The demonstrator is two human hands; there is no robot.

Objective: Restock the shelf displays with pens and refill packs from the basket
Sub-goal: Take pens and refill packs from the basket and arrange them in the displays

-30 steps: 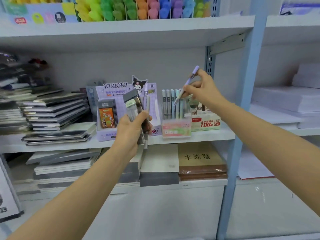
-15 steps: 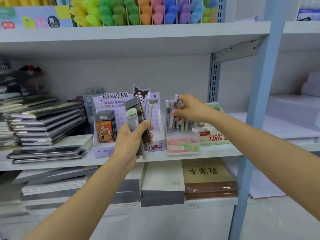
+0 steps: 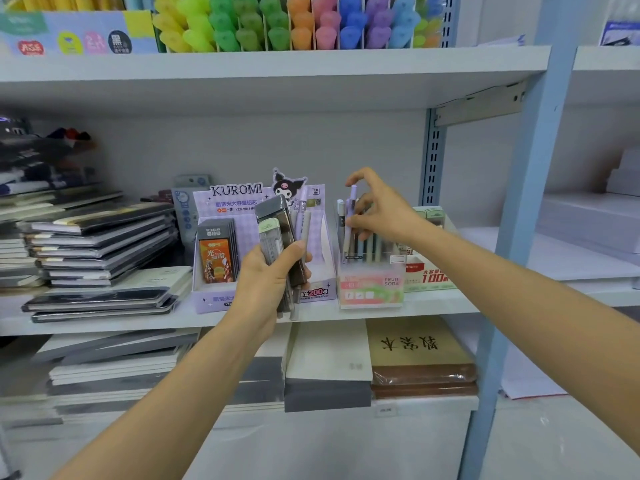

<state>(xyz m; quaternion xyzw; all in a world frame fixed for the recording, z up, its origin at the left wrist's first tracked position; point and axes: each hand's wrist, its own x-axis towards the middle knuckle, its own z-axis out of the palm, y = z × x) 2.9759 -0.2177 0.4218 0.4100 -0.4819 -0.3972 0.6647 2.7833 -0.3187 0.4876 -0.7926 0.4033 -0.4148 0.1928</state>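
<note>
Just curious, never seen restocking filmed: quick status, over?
Left hand grips packs and pens. Right hand around lilac pen, standing in Fruit Soda box; grip unclear. Nothing blocking.

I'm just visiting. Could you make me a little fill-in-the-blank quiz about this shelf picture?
1. The right hand pinches a ____ pen standing in the clear box.
2. That clear box reads FRUIT ____.
3. The left hand grips refill packs before the display box named ____.
Missing words: purple; SODA; KUROMI.
</note>
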